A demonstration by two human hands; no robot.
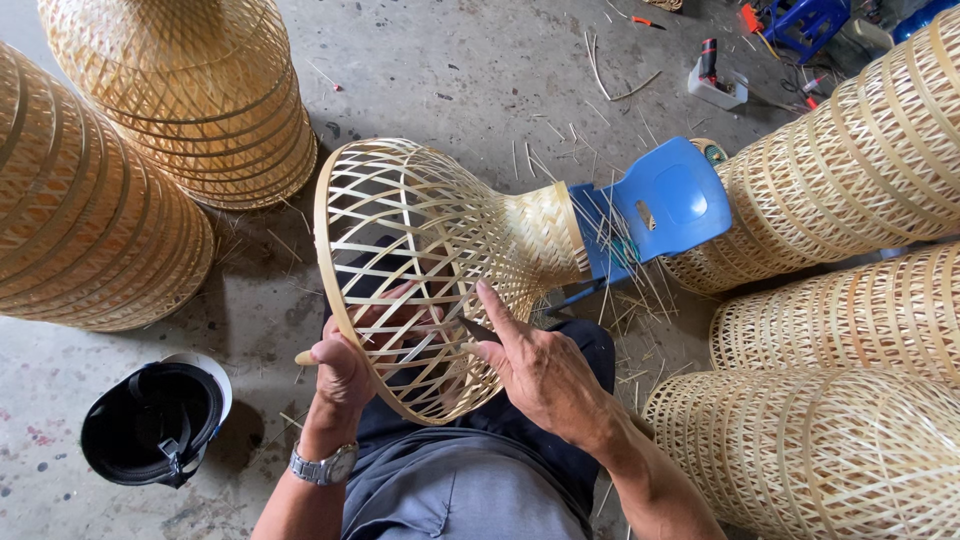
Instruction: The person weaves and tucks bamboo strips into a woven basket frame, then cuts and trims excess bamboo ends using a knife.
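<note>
A woven bamboo lampshade frame [440, 225], wide at the near end and narrow at the neck, lies on its side across my lap, its neck resting on a small blue plastic chair [665, 200]. My left hand [345, 365] grips the wide rim from below, fingers curled inside the lattice. My right hand [535, 365] rests against the outside of the weave with the index finger stretched along a strip, holding a thin dark blade [478, 330] against the strips.
Stacks of finished woven shades stand at left [90, 210], top [200, 90] and right [850, 160]. More lie lower right [820, 450]. A black helmet [150, 420] sits on the concrete floor at left. Bamboo slivers and tools litter the floor beyond the chair.
</note>
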